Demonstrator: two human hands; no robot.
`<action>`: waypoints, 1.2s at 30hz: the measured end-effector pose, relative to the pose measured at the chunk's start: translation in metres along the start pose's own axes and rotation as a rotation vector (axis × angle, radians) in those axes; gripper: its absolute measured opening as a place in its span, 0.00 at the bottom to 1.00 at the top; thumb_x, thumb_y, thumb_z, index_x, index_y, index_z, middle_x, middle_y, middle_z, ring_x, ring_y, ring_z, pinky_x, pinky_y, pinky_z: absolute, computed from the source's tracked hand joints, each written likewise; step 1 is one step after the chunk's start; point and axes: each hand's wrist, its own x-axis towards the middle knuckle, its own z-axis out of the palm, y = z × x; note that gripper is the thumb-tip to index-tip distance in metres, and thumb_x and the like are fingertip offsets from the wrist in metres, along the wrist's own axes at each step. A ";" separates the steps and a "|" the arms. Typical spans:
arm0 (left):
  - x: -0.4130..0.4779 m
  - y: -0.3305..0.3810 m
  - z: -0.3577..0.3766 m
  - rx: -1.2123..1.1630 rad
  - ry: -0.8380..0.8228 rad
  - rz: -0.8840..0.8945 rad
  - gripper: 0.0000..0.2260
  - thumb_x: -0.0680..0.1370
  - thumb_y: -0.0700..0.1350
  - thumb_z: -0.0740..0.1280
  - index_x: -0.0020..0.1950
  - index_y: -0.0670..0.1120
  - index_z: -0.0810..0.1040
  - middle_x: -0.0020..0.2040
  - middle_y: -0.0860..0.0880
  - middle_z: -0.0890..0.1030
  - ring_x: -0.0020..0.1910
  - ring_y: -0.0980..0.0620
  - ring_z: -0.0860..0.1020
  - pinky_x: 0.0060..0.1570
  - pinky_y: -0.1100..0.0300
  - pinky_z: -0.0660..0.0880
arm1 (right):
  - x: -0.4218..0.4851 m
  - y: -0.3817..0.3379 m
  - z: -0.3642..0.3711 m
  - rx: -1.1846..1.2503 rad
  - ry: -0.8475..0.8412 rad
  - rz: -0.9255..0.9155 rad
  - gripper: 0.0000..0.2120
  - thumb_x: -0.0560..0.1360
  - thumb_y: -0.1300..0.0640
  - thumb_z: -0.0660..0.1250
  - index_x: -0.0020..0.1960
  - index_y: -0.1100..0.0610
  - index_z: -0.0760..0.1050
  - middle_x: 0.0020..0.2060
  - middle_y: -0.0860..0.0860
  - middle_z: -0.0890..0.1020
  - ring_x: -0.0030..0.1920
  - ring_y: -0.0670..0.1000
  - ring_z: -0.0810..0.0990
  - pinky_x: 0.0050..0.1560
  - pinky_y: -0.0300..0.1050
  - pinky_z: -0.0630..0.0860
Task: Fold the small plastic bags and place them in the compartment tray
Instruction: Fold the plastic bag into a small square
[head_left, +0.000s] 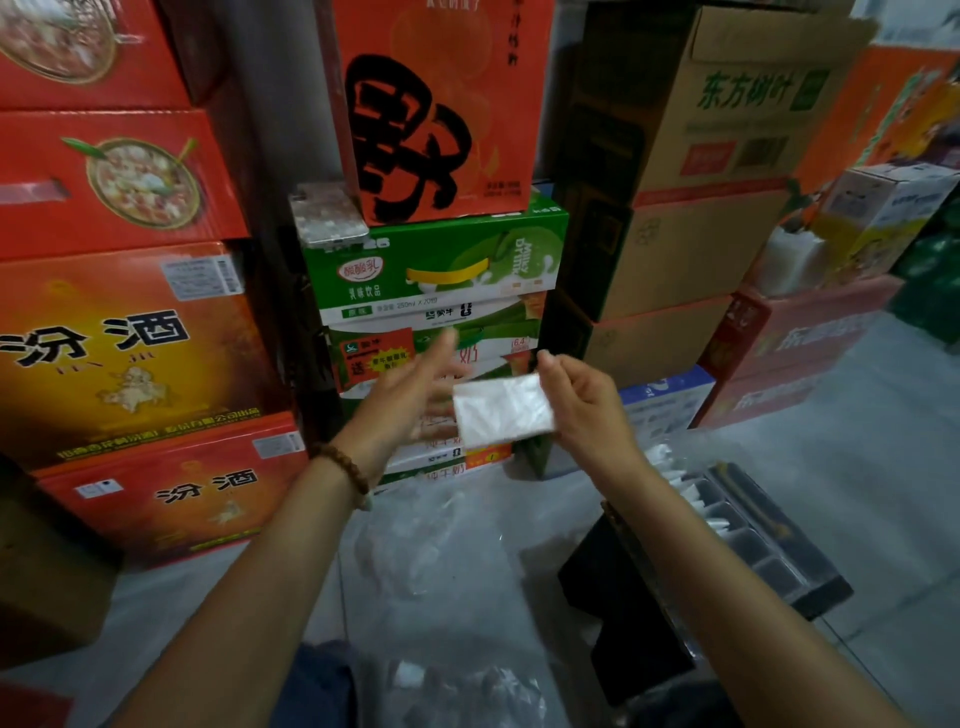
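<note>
The right hand (582, 400) has its grip closed on one small plastic bag (501, 410), grasping the right edge with the thumb raised at the top corner and the fingers behind the sheet. The bag is a single flat, whitish rectangle, held up in the air at chest height, and it extends leftward from that grip toward the other hand. The left hand (410, 395) is released, its fingers straight and spread and its palm turned toward the bag. Its fingertips lie at the bag's left edge, but motion blur hides whether they actually touch it. One bracelet of brown beads (345, 470) circles the left wrist.

Below and to the right of the right forearm sits one dark compartment tray (769, 535), resting on a black box (623, 597). Its far compartments hold white folded pieces (680, 475), too small to count, and the near compartments show dark bottoms. A heap of clear plastic (447, 535) lies on the grey floor (883, 467) between the two forearms, well below the held bag.

Behind the hands stand stacked cartons: four red and orange ones at the left, and in the middle one orange carton (441, 104) on top of green ones. One phone (327, 213) lies on the topmost green carton (436, 270).
</note>
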 end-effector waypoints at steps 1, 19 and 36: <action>-0.003 -0.001 0.000 0.087 -0.117 -0.036 0.23 0.72 0.65 0.59 0.50 0.49 0.81 0.46 0.50 0.84 0.45 0.54 0.83 0.45 0.62 0.78 | -0.001 0.001 -0.001 -0.022 -0.057 -0.002 0.18 0.83 0.58 0.58 0.41 0.71 0.72 0.32 0.59 0.73 0.32 0.53 0.70 0.31 0.42 0.65; 0.001 -0.016 0.016 -0.120 0.078 0.101 0.08 0.77 0.47 0.67 0.55 0.48 0.81 0.47 0.51 0.84 0.42 0.59 0.82 0.40 0.70 0.77 | -0.015 -0.001 0.005 0.119 -0.049 -0.016 0.11 0.78 0.57 0.65 0.58 0.51 0.66 0.38 0.49 0.80 0.38 0.44 0.80 0.39 0.41 0.77; -0.004 -0.009 0.018 -0.232 0.097 0.194 0.12 0.75 0.37 0.69 0.57 0.42 0.73 0.37 0.49 0.84 0.34 0.56 0.83 0.32 0.66 0.76 | -0.015 -0.005 0.003 0.093 -0.062 -0.137 0.09 0.75 0.65 0.69 0.53 0.54 0.79 0.43 0.58 0.83 0.45 0.54 0.83 0.45 0.45 0.81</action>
